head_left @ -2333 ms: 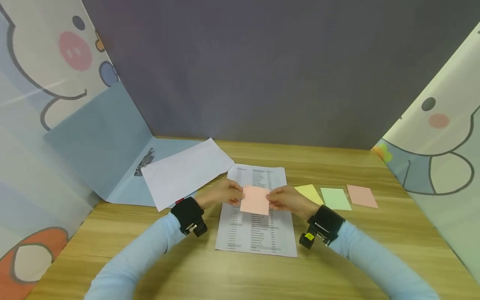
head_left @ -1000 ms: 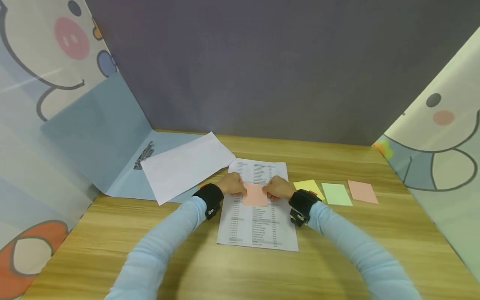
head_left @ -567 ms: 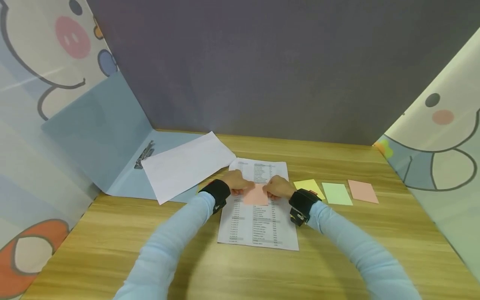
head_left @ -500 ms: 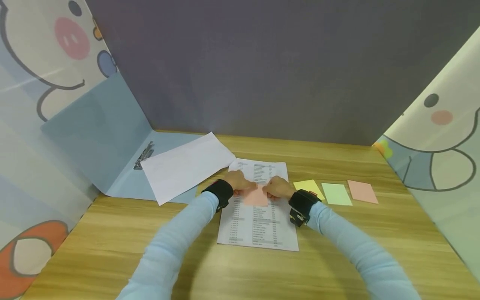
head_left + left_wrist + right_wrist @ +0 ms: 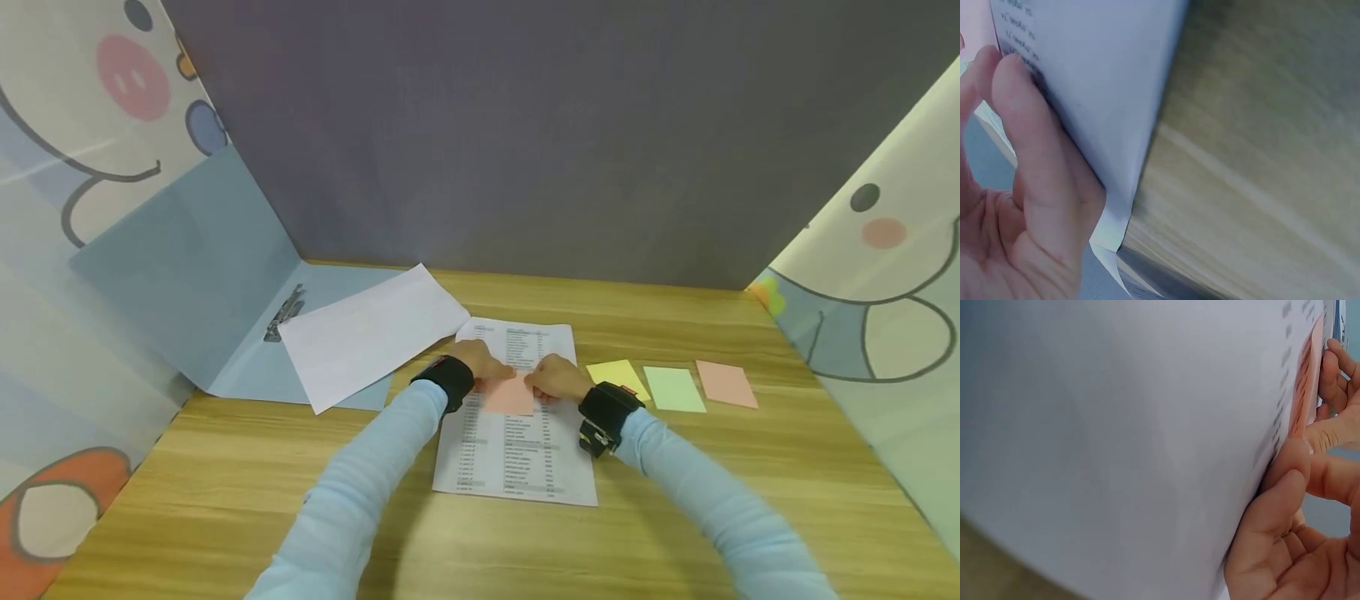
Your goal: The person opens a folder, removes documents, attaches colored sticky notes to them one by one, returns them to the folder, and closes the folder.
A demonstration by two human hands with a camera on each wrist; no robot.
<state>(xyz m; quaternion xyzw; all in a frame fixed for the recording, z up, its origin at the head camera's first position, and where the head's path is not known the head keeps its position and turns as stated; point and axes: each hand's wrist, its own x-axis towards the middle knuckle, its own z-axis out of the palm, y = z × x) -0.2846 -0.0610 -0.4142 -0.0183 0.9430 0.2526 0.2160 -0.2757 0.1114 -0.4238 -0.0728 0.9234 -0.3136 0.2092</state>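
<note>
A pink sticky note [image 5: 508, 398] lies over the upper middle of a printed sheet [image 5: 517, 463] in the head view. My left hand [image 5: 477, 361] presses near the note's top edge with an outstretched index finger. At the note's upper right corner, my right hand [image 5: 560, 380] pinches it between thumb and index finger. The right wrist view shows the right fingertips [image 5: 1292, 464] close against the paper, beside the left index finger. In the left wrist view, the left hand [image 5: 1041, 206] is by the sheet's edge; its contact with the note is hard to make out there.
A light blue folder [image 5: 345, 279] with a metal clip [image 5: 284, 315] stands open at the left. A blank white sheet [image 5: 375, 333] partly covers it. Yellow [image 5: 617, 377], green [image 5: 674, 389] and pink [image 5: 727, 383] sticky notes lie in a row at the right.
Both hands have lowered the pink note onto the printed sheet. My left hand has since slid right along its top edge, finger extended. The right hand stays at the right corner.
</note>
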